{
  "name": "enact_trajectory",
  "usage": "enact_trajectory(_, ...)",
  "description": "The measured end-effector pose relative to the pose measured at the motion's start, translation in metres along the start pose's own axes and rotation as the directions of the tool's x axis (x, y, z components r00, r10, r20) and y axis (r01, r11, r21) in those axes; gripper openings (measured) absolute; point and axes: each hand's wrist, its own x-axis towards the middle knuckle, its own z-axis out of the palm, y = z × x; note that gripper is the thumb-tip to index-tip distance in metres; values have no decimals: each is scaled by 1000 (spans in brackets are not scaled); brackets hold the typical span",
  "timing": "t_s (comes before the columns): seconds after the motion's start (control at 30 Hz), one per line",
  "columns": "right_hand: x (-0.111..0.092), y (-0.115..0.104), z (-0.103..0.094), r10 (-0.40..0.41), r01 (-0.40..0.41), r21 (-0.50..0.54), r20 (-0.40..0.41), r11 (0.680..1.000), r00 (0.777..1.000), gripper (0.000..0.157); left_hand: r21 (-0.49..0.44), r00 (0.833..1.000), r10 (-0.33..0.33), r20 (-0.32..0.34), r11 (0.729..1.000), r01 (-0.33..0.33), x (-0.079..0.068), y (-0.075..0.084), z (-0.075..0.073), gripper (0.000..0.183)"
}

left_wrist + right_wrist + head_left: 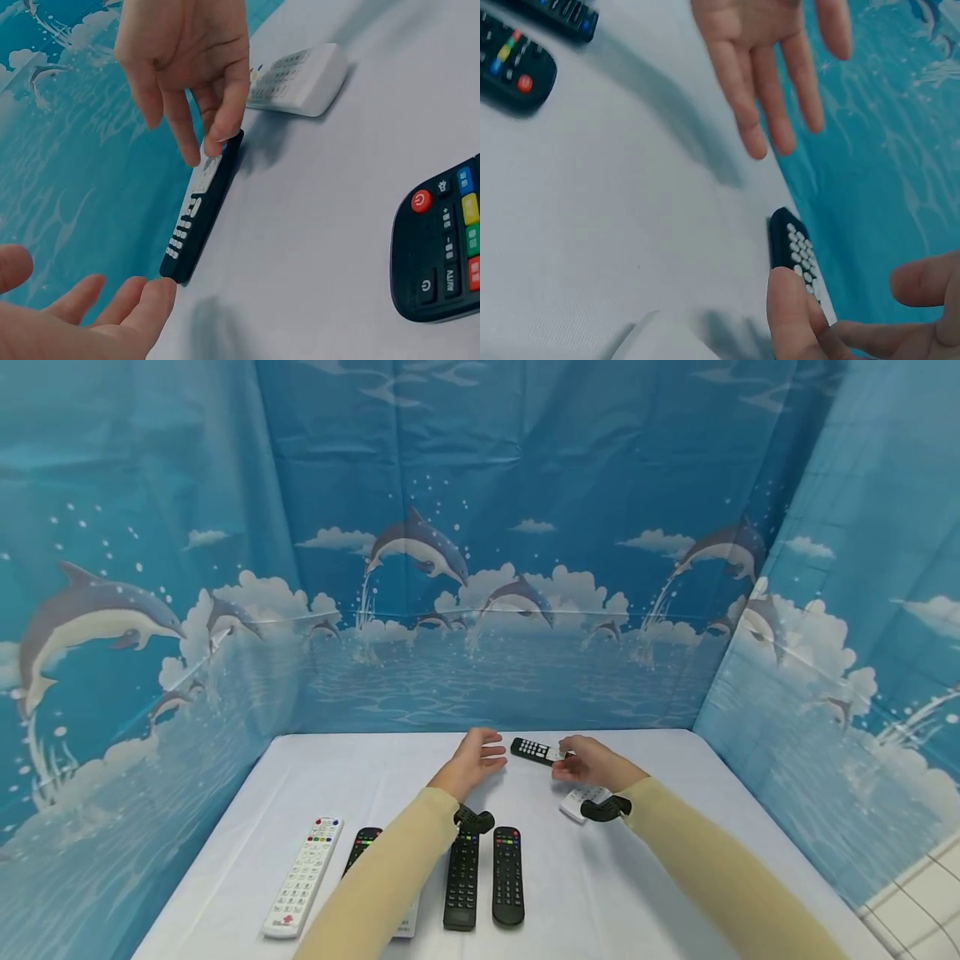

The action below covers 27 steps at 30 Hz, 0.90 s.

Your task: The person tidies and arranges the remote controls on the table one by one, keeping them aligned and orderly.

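A black remote with white keys [534, 750] lies near the table's far edge. My right hand [567, 765] pinches its right end; the thumb [790, 315] rests on the key face and fingertips [223, 133] press its edge. My left hand [489, 752] hovers open just left of the remote, palm toward it, fingers [774, 112] straight. In the left wrist view its fingertips [154, 296] sit right at the remote's [196, 214] free end; I cannot tell whether they touch. A small white remote [584, 802] lies below my right wrist.
A row of remotes lies near the front edge: a long white one [303, 877], a black one [363, 847] partly under my left forearm, and two more black ones [461, 882] [507, 877]. The white table [660, 760] is walled by a blue dolphin-print curtain [480, 568].
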Motion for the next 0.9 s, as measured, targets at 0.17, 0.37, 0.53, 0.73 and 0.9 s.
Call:
enact_trajectory(0.17, 5, 3, -2, -10, 5, -144, -35, 990, 999, 52, 33, 1000, 14, -4, 999, -14, -1, 3, 3, 48)
enact_trajectory(0.37, 12, 5, -3, -18, 4, -310, -42, 951, 999, 53, 59, 1000, 26, -11, 998, -26, 0, 8, -3, 50)
enact_trajectory(0.53, 18, 8, 3, -43, 16, -402, -57, 915, 997, 54, 132, 999, 39, -16, 991, -36, 2, 5, -9, 48)
enact_trajectory(0.73, 21, 12, 16, -133, 96, -496, -39, 863, 990, 48, 175, 1000, 28, -2, 984, -27, 6, -1, -14, 50)
enact_trajectory(0.9, 26, 18, 17, -180, 142, -489, -31, 861, 983, 50, 174, 998, -25, 59, 985, 15, 7, -7, -11, 59)
